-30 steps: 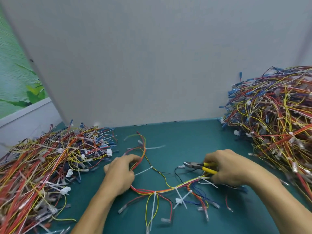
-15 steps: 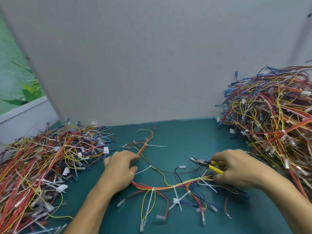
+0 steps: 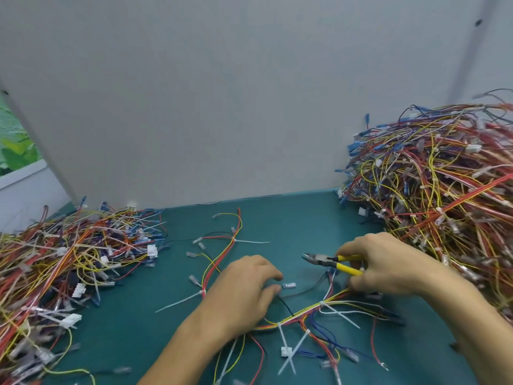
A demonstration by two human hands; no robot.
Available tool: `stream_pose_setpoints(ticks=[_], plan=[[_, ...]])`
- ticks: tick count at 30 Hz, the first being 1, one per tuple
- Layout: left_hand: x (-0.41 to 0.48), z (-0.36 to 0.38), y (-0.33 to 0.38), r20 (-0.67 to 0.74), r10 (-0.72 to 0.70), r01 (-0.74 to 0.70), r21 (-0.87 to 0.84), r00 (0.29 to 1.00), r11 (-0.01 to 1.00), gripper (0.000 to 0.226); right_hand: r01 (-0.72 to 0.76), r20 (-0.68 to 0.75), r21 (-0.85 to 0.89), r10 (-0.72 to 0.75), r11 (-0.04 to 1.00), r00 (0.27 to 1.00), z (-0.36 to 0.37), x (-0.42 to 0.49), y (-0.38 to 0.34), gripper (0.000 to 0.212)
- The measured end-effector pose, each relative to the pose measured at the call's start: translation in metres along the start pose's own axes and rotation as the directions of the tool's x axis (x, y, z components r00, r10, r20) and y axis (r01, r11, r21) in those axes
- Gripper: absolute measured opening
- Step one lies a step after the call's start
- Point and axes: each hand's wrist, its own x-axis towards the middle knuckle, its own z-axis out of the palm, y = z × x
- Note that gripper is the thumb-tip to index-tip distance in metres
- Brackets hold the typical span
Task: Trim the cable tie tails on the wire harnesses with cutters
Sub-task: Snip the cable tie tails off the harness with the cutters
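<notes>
The right hand (image 3: pixel 388 268) clasped the cutters (image 3: pixel 330 261); the left hand (image 3: pixel 244 290) lay on the harness (image 3: pixel 299 315), its grip unclear; the visible tie tails (image 3: pixel 341 315) were uncut.

A: What sort of place?
B: Harness assy bench, factory workshop imo. Big pile of wire harnesses (image 3: pixel 444 190) right of the right hand (image 3: pixel 388 265), a lower heap of harnesses (image 3: pixel 69 259) left of the left hand (image 3: pixel 244 290).
A: Anything else?
B: Green bench mat (image 3: pixel 291 218) under both hands, grey partition panel (image 3: pixel 222 107) beyond them, yellow-handled cutters (image 3: pixel 319 259) in the right hand.
</notes>
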Motion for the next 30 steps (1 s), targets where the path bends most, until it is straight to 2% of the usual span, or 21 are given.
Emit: stream_pose_setpoints(ticks=[3,5,7,9,13,17,23,26,30], plan=[[0.003,0.007,0.029,0.011,0.14,-0.139,-0.083,0.99,0.987,0.028,0.004,-0.007,0.009,-0.004,1.0,1.0,0.0,0.001,0.0,0.029],[0.006,0.015,0.044,0.033,0.159,-0.156,-0.085,0.987,0.984,0.035,0.009,-0.012,0.006,-0.009,1.0,1.0,0.0,0.001,0.0,0.031],[0.008,0.023,0.052,0.035,0.122,-0.119,-0.079,0.992,0.99,0.038,0.011,-0.015,-0.001,-0.011,1.0,1.0,0.001,0.001,0.0,0.029],[0.01,0.027,0.053,0.029,0.072,-0.068,-0.106,0.997,0.992,0.032,0.006,-0.024,-0.004,-0.006,1.0,1.0,0.003,0.002,0.0,0.028],[0.011,0.031,0.041,-0.004,-0.066,0.061,-0.317,0.998,0.946,0.01,-0.008,-0.037,0.035,0.009,0.999,0.999,0.004,0.002,0.0,0.032],[0.007,0.027,0.023,0.031,-0.185,0.179,-0.449,0.982,0.876,0.006,0.022,-0.012,0.023,-0.021,0.999,1.0,0.001,0.0,0.0,0.027],[0.004,0.028,0.018,0.043,-0.216,0.206,-0.524,0.975,0.826,0.01,0.047,0.103,-0.052,-0.041,0.998,0.994,-0.006,-0.011,-0.002,0.013],[0.005,0.027,0.017,0.031,-0.213,0.197,-0.526,0.977,0.828,0.009,0.059,0.164,-0.127,-0.038,0.99,0.986,-0.006,-0.017,-0.008,0.021],[0.003,0.025,0.018,0.007,-0.205,0.177,-0.531,0.979,0.829,0.008,0.078,0.187,-0.163,-0.047,0.984,0.981,-0.001,-0.021,-0.018,0.017]])
